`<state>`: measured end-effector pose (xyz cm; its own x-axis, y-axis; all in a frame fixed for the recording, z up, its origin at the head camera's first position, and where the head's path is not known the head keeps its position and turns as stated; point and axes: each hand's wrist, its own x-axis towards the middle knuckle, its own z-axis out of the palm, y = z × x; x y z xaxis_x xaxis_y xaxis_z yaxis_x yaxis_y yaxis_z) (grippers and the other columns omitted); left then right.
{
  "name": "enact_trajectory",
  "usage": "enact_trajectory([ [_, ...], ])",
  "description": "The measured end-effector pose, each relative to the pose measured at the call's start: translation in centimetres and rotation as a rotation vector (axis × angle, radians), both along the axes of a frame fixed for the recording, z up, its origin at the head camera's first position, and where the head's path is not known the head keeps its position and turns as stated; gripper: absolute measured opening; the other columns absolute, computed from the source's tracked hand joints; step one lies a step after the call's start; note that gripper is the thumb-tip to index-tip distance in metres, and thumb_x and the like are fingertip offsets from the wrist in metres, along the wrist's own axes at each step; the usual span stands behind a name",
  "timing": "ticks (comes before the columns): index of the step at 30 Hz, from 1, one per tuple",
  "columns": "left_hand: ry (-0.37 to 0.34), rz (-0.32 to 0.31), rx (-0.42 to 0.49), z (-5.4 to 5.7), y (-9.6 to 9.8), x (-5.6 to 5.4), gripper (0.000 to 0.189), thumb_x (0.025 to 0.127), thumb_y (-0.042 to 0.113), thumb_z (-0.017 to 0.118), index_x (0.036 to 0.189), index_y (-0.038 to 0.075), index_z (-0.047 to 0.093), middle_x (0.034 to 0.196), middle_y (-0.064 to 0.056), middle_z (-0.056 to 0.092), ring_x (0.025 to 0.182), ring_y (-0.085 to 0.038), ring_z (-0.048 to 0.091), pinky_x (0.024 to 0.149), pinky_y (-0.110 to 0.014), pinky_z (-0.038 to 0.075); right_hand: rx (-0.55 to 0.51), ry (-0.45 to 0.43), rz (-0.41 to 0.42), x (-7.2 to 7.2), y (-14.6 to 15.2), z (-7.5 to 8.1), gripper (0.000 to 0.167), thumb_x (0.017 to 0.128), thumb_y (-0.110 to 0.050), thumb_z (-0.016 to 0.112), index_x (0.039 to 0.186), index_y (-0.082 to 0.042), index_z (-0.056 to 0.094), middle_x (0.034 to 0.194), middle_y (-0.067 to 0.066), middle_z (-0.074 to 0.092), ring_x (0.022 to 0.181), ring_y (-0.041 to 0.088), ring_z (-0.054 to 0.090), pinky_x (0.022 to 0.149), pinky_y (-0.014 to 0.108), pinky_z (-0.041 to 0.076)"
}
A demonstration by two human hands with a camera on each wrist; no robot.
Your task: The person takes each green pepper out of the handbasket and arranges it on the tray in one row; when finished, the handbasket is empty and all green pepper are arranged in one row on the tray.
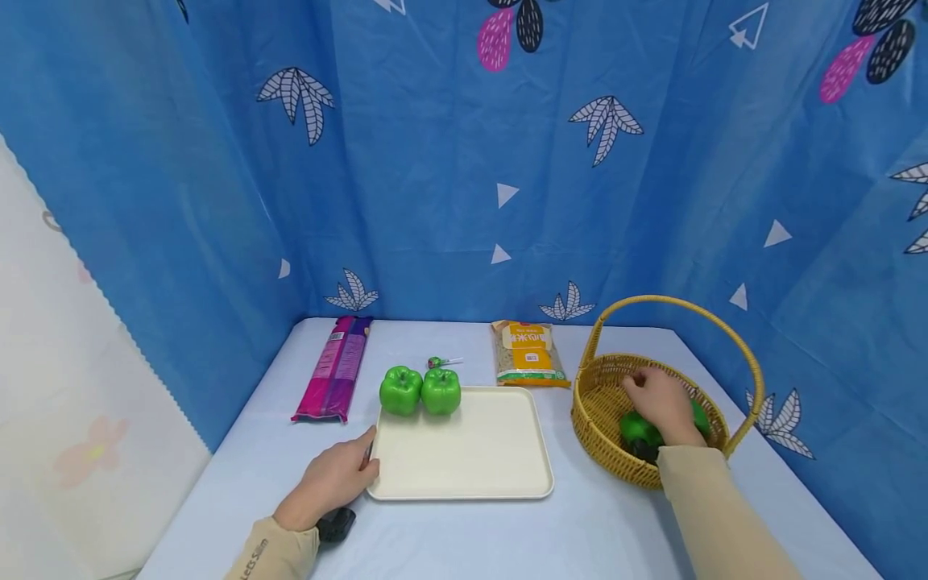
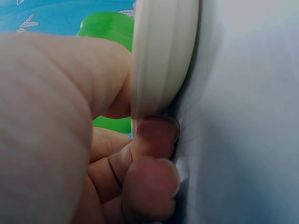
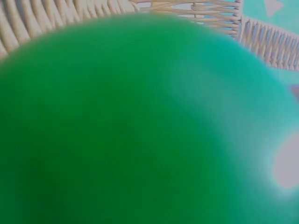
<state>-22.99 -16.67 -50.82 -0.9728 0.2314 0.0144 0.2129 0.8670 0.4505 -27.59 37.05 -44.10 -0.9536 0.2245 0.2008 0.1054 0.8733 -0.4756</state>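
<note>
"Beige fabric sleeves [image 1: 725, 519] come nearest to us in the head view. What do the hands do?"

"The left hand [image 1: 337, 475] grips the left edge of a cream rectangular tray [image 1: 464, 451], which lies on the white-covered table [image 1: 449, 544]. Two glossy green bell peppers [image 1: 400, 391] stand side by side on its far left corner."

"And the right hand [image 1: 663, 401]?"

"It is inside a round, yellow-brown woven basket [image 1: 598, 448] with a tall handle, to the right of the tray. Shiny green things [image 1: 638, 427] lie there, partly covered by this hand."

"Farther back I see a long pink-and-purple packet [image 1: 333, 366], a small green-wrapped lollipop [image 1: 435, 362] and an orange-labelled bag of grains [image 1: 529, 354]."

"Now the left wrist view: thumb and curled fingers [image 2: 152, 189] hold the tray rim, and green shows behind."

"And the right wrist view?"

"One blurred, smooth green surface [image 3: 126, 121] fills most of it, before the basket weave. The right fingers are hidden, so whether they grasp something I cannot tell."
</note>
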Motion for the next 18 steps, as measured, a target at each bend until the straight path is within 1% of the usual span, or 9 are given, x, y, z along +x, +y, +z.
enact_trajectory([
  [1,0.0,0.001,0.0,0.0,0.0,0.0,0.065,0.094,0.024,0.062,0.152,-0.001,0.047,0.061,0.005,0.046,0.053,-0.011,0.038,0.05,-0.029,0.027,0.036,-0.038,0.01,0.0,0.0,0.1,0.038,0.104,-0.035,0.049,0.08,-0.008,0.064,0.064,0.005,0.054,0.055,0.021,0.049,0.051,0.036,0.038],
  [2,-0.001,0.003,0.0,0.0,0.1,0.0,0.065,0.094,0.024,0.062,0.152,-0.001,0.047,0.061,0.006,0.046,0.053,-0.011,0.038,0.05,-0.029,0.027,0.052,-0.054,0.012,0.0,0.0,0.1,0.04,0.104,-0.035,0.049,0.074,-0.01,0.06,0.062,0.004,0.051,0.053,0.021,0.046,0.049,0.036,0.036],
  [4,-0.002,0.005,0.0,-0.1,0.1,0.0,0.065,0.094,0.025,0.062,0.152,-0.001,0.047,0.061,0.006,0.046,0.053,-0.01,0.038,0.05,-0.029,0.027,0.012,-0.05,-0.008,0.0,0.0,0.1,0.043,0.103,-0.034,0.048,0.067,-0.011,0.054,0.058,0.005,0.05,0.051,0.023,0.045,0.048,0.035,0.035],
  [6,-0.006,0.01,-0.003,-0.1,0.1,0.0,0.065,0.094,0.025,0.062,0.153,0.0,0.047,0.061,0.006,0.046,0.052,-0.01,0.038,0.05,-0.029,0.027,-0.061,-0.004,-0.03,0.1,0.1,-0.1,0.042,0.104,-0.033,0.045,0.07,-0.011,0.056,0.061,0.005,0.056,0.052,0.023,0.049,0.048,0.036,0.037],
  [9,-0.009,0.012,0.0,0.0,0.1,0.0,0.066,0.094,0.025,0.062,0.153,0.0,0.047,0.06,0.005,0.046,0.052,-0.011,0.038,0.05,-0.029,0.027,-0.176,0.104,-0.076,0.1,0.0,-0.4,0.042,0.105,-0.033,0.043,0.081,-0.006,0.064,0.07,0.009,0.066,0.057,0.025,0.054,0.053,0.038,0.04],
  [11,-0.009,0.009,0.002,0.1,0.1,0.1,0.065,0.094,0.024,0.062,0.153,-0.001,0.047,0.06,0.005,0.046,0.052,-0.011,0.038,0.05,-0.03,0.027,-0.191,0.129,-0.064,-0.1,0.0,-0.4,0.044,0.106,-0.035,0.043,0.09,-0.004,0.068,0.077,0.011,0.069,0.061,0.025,0.056,0.055,0.038,0.041],
  [13,-0.008,0.006,0.004,0.2,0.0,0.1,0.065,0.094,0.024,0.061,0.153,-0.001,0.046,0.06,0.004,0.046,0.053,-0.012,0.038,0.05,-0.03,0.027,-0.167,0.091,-0.011,-0.4,0.1,-0.6,0.046,0.107,-0.04,0.043,0.096,-0.002,0.069,0.081,0.012,0.068,0.064,0.026,0.054,0.058,0.038,0.041],
  [16,-0.005,0.002,0.008,0.2,0.1,0.2,0.065,0.095,0.023,0.061,0.153,-0.001,0.046,0.06,0.004,0.046,0.053,-0.012,0.037,0.05,-0.03,0.027,-0.111,-0.074,0.14,-0.5,0.2,-0.8,0.046,0.108,-0.043,0.045,0.1,-0.003,0.067,0.081,0.01,0.061,0.067,0.023,0.052,0.06,0.037,0.041],
  [18,-0.001,0.002,0.006,0.1,0.1,0.2,0.065,0.095,0.023,0.061,0.153,-0.001,0.046,0.061,0.004,0.046,0.053,-0.012,0.038,0.051,-0.03,0.027,-0.09,-0.179,0.214,-0.5,0.0,-1.0,0.051,0.108,-0.048,0.045,0.107,-0.002,0.068,0.086,0.01,0.061,0.074,0.024,0.054,0.064,0.038,0.043],
])
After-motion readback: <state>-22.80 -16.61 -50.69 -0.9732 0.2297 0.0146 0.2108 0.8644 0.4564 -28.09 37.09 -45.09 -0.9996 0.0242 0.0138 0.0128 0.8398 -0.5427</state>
